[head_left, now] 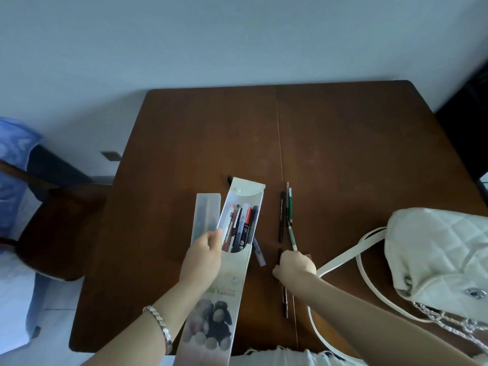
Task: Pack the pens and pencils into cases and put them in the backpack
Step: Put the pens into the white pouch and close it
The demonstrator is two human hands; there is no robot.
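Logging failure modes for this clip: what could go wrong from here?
The left hand pinches the white case by one edge; its pens might spill. The right hand grips several loose pencils at once, so some may slip. A stray pen half under the case could be missed.

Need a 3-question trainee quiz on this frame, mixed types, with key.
1. True or false: the backpack lies on the table.
2. Which hand holds the open case? A) left hand B) right hand C) neither
3. Short answer: what does the right hand grip?

Key
1. True
2. A
3. Loose pens and pencils on the table, right of the case.
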